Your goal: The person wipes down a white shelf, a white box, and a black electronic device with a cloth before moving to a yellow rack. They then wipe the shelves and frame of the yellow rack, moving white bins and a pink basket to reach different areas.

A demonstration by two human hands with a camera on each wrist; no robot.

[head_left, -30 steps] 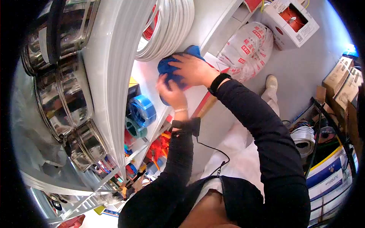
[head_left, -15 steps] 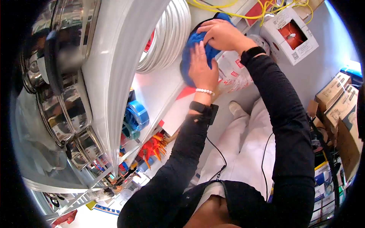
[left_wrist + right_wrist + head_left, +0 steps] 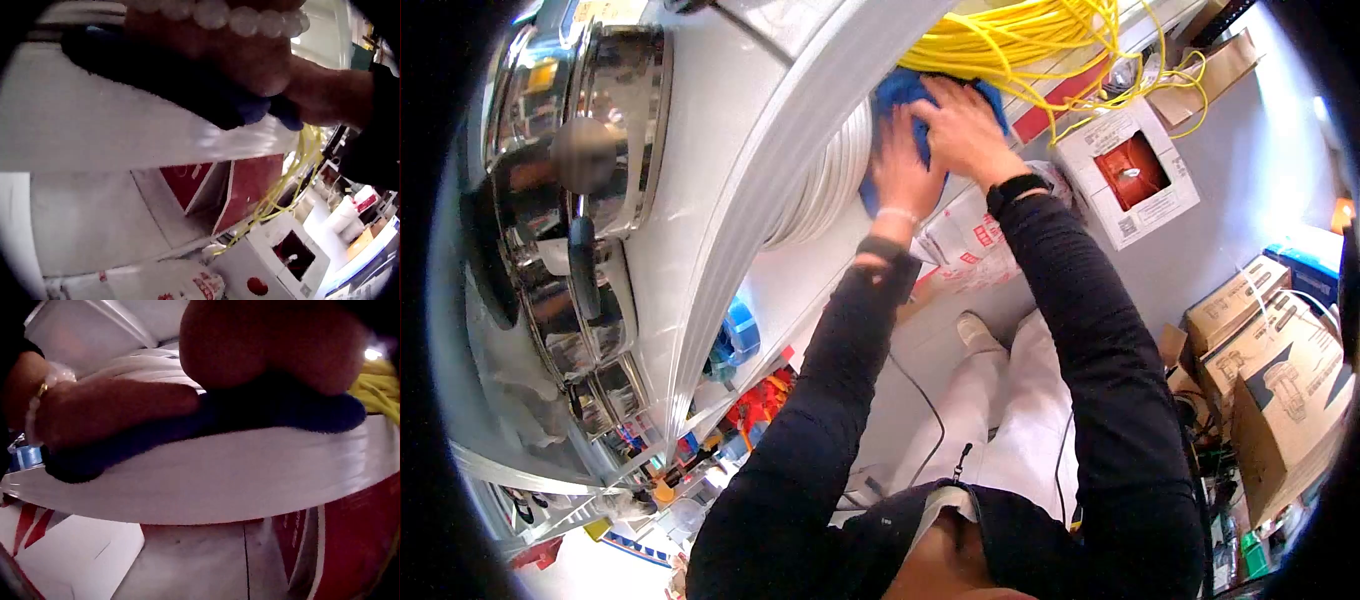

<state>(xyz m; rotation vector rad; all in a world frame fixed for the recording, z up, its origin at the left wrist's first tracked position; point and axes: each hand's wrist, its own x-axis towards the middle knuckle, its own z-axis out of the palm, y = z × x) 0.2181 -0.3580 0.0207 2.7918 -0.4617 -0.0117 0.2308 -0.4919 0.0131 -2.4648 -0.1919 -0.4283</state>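
while the blue cloth (image 3: 896, 90) lies beneath, left hand (image 3: 906, 172) and right hand (image 3: 968, 130) press straight-fingered.

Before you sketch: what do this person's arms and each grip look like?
Both sleeves are long and black, each ending near a dark band. Behind the left grip is a bracelet of round whitish beads; the right grip shows none. Neither is gloved.

Left hand (image 3: 212, 53) (pale bead bracelet (image 3: 244, 22) at the wrist), on a blue cloth (image 3: 153, 78), above a white shelf edge (image 3: 156, 122); right hand (image 3: 319, 90) alongside, with dark sleeve (image 3: 375, 134). Below: red panels (image 3: 253, 187), yellow cable (image 3: 269, 203) hanging in loops, red-printed bag (image 3: 150, 281), and, next to the bag, white box (image 3: 250, 256) with one square and one round opening.
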